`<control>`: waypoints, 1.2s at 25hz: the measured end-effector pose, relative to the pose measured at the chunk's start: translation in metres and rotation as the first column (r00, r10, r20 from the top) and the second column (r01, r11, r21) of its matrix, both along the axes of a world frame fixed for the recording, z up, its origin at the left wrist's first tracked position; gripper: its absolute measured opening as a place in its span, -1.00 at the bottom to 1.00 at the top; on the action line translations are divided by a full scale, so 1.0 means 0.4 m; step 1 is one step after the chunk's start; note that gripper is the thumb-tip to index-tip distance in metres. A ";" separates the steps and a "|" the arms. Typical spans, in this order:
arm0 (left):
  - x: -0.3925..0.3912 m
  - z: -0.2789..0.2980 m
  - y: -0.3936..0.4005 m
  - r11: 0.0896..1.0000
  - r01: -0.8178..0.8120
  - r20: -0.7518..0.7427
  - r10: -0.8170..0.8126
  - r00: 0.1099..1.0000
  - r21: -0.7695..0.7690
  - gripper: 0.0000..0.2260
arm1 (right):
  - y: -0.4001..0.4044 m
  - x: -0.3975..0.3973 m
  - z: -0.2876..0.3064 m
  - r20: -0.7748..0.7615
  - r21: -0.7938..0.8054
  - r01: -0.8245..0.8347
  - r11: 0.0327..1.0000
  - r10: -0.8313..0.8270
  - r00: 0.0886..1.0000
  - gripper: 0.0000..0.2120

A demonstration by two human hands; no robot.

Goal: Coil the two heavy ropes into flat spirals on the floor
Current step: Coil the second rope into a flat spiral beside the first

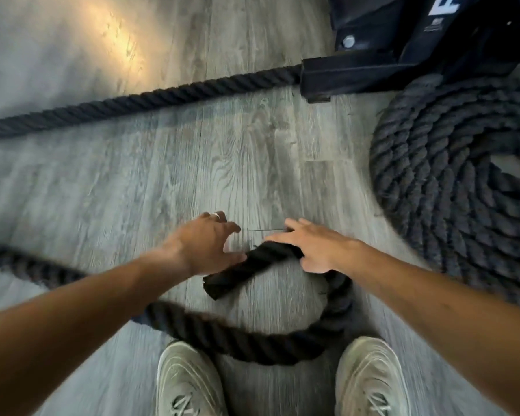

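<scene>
A: Floor and room?

B: Grey wood-grain plank floor [117, 181], a warm patch of light at upper left. A black steel frame base [373, 70] with a bolt sits at upper right. No containers anywhere in view.

A: The ropes?

B: One rope is coiled [463, 175] into a flat spiral at the right, just beside the frame base. The second rope [237, 337] bends in a loose open curve right in front of my shoes [186, 382], its taped end [237, 274] lying on the floor inside the curve. A long straight run of rope [132, 100] crosses the floor from the left edge up to the frame base.

A: Hands?

B: My right hand [315, 250] rests flat on the bend of the second rope, fingers spread, pressing rather than gripping. My left hand [204, 244] hovers unclenched, fingers splayed, thumb touching the rope close to the taped end. A ring [215, 215] shows on one finger.
</scene>
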State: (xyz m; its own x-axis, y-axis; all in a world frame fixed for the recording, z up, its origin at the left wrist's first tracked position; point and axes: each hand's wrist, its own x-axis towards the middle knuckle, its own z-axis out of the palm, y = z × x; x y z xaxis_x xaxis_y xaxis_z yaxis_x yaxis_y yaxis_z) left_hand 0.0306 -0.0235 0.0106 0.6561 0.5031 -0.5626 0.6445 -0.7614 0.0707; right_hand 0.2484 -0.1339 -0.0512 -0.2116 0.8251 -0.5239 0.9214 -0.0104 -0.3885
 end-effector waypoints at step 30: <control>0.171 -0.164 -0.004 0.982 -0.131 0.369 0.172 0.913 -0.133 -0.39 | -0.224 -0.177 -0.051 -0.174 0.283 0.573 0.769 -0.546 0.820 -0.59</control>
State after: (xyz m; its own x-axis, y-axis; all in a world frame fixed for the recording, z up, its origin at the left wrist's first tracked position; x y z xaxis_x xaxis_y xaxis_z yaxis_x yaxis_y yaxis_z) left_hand 0.0990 -0.0250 -0.0551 0.7499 0.5659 -0.3425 0.6614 -0.6318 0.4042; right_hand 0.1777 -0.2233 -0.0718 0.3099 0.9240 -0.2239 0.7573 -0.3823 -0.5294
